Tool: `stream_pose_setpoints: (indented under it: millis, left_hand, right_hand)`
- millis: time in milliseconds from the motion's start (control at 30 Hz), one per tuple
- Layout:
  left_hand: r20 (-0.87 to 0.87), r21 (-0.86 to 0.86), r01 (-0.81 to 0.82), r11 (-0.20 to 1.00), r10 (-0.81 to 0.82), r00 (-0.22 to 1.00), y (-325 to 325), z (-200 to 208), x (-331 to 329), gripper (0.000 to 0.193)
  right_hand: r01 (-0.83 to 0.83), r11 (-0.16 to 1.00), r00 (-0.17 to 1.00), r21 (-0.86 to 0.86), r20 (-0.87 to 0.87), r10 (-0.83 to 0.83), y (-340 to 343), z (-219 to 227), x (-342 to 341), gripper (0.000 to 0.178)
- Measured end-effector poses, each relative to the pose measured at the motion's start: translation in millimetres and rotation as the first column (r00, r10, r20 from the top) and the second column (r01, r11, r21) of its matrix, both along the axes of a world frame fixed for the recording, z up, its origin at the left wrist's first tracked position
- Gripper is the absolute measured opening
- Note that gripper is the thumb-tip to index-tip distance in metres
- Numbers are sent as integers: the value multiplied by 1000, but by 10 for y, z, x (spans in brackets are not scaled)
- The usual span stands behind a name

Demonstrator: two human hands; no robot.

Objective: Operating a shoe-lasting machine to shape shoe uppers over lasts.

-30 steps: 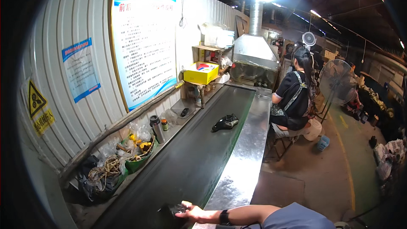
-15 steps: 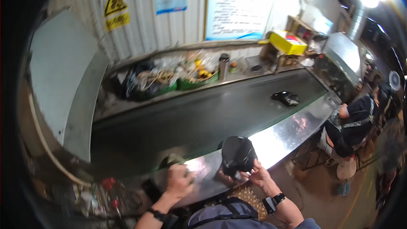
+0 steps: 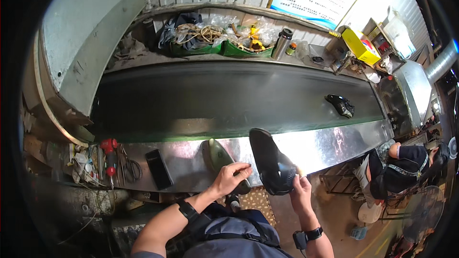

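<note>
My right hand (image 3: 301, 189) grips a black shoe (image 3: 270, 157) by its heel end. The shoe's toe points away from me, over the front edge of the metal worktop. To its left, my left hand (image 3: 231, 178) is closed, fingertips pressed together near the shoe but apart from it. Whether it holds something small I cannot make out. A green shoe last (image 3: 220, 155) lies partly beneath that hand, its heel end covered. A second black shoe (image 3: 340, 105) rests farther right on the dark conveyor belt (image 3: 215, 98).
On the metal worktop (image 3: 136, 150) lie a phone (image 3: 158, 168), scissors (image 3: 132, 169) and a red-handled tool (image 3: 109, 155). Behind the belt stand green bins (image 3: 246, 51) and a steel flask (image 3: 281, 44). A grey machine hood (image 3: 81, 33) rises at left; a person (image 3: 399, 169) sits at right.
The view has tilted down. The black shoe in my right hand has turned to lie lengthwise, toe away. My left hand has come nearer to it, its fingers now pinched.
</note>
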State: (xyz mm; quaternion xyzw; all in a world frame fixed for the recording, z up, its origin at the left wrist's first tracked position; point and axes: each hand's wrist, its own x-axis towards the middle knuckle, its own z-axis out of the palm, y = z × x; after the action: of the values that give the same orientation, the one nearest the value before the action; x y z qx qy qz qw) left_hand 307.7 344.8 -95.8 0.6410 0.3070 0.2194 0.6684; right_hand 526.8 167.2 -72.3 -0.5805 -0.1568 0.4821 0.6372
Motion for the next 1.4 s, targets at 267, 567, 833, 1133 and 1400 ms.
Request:
stream_pose_setpoints:
  millis: [267,567,833,1133,1400]
  left_hand:
    - [375,-722,58,690,319,870,-256,1004,238,18]
    - [220,-181,-127,975,166,961,54,1514,-188,28]
    - [295,-739,-195,645,570,767,-1,1369,436,41]
    - [388,485,-512,709,350,853,51,1004,478,37]
    - [-5,-939,-183,291,522,853,458,376,-18,77]
  right_hand:
    - [-304,948,924,99,275,267,322,544,-557,67]
    - [-533,839,553,-106,707,441,360,1298,-480,79]
    - [-397,916,528,63,831,172,630,741,-466,61]
    - [-57,979,971,193,-216,100,927,1080,-746,68]
    - [-528,832,279,-168,891,357,396,434,-430,52]
